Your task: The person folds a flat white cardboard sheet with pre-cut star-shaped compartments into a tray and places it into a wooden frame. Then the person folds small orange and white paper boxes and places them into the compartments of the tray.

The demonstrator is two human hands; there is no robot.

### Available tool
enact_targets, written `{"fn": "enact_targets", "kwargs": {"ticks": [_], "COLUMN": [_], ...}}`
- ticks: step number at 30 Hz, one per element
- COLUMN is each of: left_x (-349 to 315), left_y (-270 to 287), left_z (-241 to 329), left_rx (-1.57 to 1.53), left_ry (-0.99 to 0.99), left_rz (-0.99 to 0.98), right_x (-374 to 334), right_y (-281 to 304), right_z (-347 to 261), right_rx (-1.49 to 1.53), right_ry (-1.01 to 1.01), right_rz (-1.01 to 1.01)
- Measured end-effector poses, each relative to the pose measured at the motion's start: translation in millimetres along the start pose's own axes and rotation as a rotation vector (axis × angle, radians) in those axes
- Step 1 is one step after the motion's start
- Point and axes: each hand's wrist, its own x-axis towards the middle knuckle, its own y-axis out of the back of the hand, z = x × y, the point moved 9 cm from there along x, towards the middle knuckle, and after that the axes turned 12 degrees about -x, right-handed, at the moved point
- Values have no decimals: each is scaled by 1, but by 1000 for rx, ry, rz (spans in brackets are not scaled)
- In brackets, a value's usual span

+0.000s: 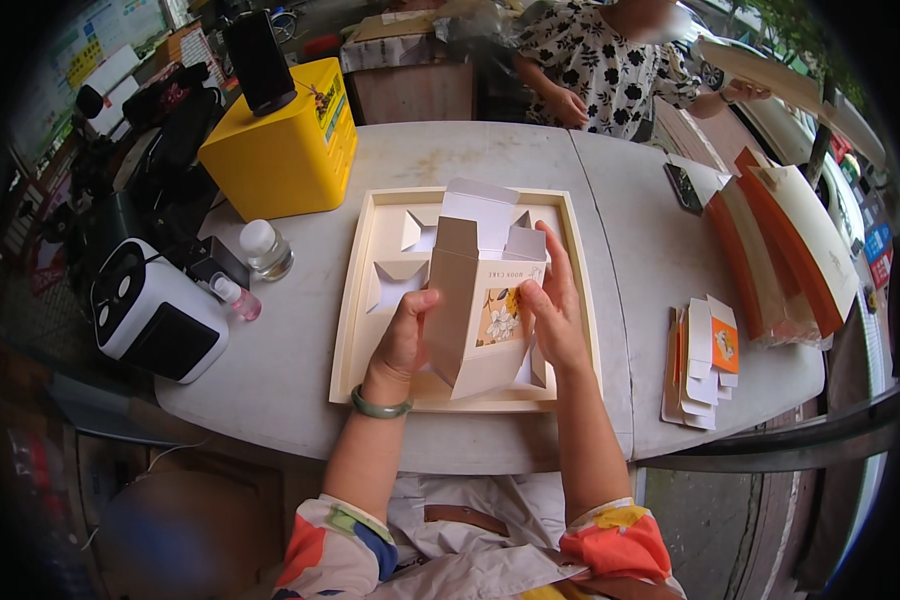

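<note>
Head view: your left hand (400, 335) and right hand (564, 325) pinch the box (500, 332) from opposite sides over the tray (353, 310), likely steadying its walls while the far flaps (482, 204) stand open.

Bears, as a pale-grey rounded-edge table (280, 365), a square cream tray (355, 300), yellow boxy plastic cabinet (270, 160), folded white-and-orange cardboard cartons (703, 372).

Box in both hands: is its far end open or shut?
Open. The flaps at the far end of the box stand unfolded, not tucked in. Whether anything is inside, I cannot tell.
</note>
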Motion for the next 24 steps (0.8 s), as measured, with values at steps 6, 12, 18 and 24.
{"fn": "enact_targets", "kwargs": {"ticks": [6, 12, 18, 24], "left_x": [10, 7, 7, 6], "left_y": [-9, -23, -19, -18], "left_z": [14, 39, 37, 37], "left_rx": [165, 623, 541, 469], "left_ry": [-198, -524, -525, -470], "left_rz": [25, 23, -4, -7], "right_x": [1, 0, 1, -1], "right_y": [-2, 2, 0, -2], "right_z": [-1, 1, 2, 1], "right_rx": [7, -172, -223, -247], "right_ry": [1, 68, 46, 38], "right_rz": [50, 69, 46, -29]}}
